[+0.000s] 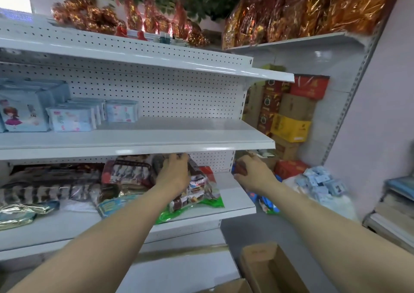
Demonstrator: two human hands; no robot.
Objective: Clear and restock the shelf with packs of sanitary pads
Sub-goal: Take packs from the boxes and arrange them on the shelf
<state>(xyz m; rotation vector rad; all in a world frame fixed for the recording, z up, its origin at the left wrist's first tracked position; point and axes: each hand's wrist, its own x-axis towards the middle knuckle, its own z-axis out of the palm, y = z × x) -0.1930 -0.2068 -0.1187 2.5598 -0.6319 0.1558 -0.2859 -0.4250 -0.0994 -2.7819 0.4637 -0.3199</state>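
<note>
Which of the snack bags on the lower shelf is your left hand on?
The green-edged bag at the right end of the lower shelf; the left hand holds its upper part. The dark striped bags lie further left, untouched.

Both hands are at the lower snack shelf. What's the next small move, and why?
Probably pull the snack bag off the lower shelf. The left hand curls over the bag's top, the right hand grips a small pack at the shelf's end, and snacks crowd this shelf.
</note>
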